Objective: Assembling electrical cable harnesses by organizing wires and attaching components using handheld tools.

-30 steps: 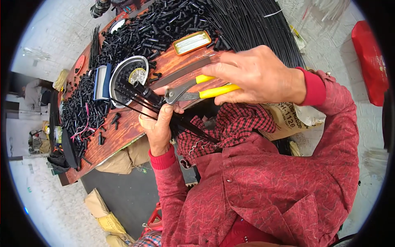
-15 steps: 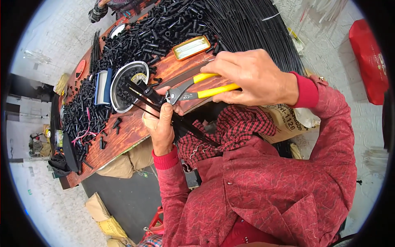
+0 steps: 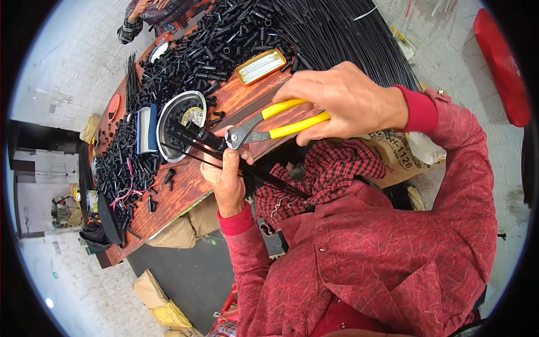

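Head view. Both hands held over the near edge of the surface (image 3: 168, 203). Left hand (image 3: 229, 188): grip clamped around a bundle of thin black rods (image 3: 275, 182), which slants from the checked cloth (image 3: 348, 163) up over the near edge; a black cylindrical fitting (image 3: 209, 138) sits at the fingers. Right hand (image 3: 353, 98): grip closed on yellow-handled cutting pliers (image 3: 300, 124), handles spread; head beside left thumb, next to the fitting. Cannot tell whether the blades bite.

Inward from near edge: oval metal bowl (image 3: 161, 129), dark flat bar (image 3: 247, 109), amber-rimmed tin (image 3: 263, 74). Black tubular pieces (image 3: 224, 42) heaped from near-left corner along far edge; long black rods (image 3: 348, 45) at right end.
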Demonstrator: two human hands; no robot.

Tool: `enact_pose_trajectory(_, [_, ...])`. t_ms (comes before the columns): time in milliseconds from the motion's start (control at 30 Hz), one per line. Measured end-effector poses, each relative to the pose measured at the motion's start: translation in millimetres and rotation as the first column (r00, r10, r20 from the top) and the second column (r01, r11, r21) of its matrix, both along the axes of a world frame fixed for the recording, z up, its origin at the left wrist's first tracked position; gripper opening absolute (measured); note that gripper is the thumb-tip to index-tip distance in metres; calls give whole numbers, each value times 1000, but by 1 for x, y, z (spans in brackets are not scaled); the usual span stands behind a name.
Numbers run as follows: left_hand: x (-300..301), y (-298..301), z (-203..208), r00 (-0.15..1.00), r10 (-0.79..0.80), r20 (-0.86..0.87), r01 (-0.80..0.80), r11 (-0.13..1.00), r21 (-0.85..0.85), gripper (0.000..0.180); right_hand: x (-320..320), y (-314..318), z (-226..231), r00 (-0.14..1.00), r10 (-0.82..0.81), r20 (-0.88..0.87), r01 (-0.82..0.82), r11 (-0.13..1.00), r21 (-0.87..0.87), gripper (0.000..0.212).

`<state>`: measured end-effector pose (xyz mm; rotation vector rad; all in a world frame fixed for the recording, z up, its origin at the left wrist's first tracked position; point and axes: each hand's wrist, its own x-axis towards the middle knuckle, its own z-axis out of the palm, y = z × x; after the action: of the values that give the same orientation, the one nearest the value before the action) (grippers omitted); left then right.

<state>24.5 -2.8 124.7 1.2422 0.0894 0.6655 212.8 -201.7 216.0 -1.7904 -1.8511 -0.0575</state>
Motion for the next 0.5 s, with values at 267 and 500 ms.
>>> enact_pose_trajectory(267, [0,-8,5,999,-35,-29,35,999,6,43,14,-4,6,296,-357,-886,-469,754,-461,47])
enact_pose_trajectory(500, [5,-12,6,1000,-14,-24,13,1000,-20,31,3,2,8,979,-51,197,68,995,-80,62])
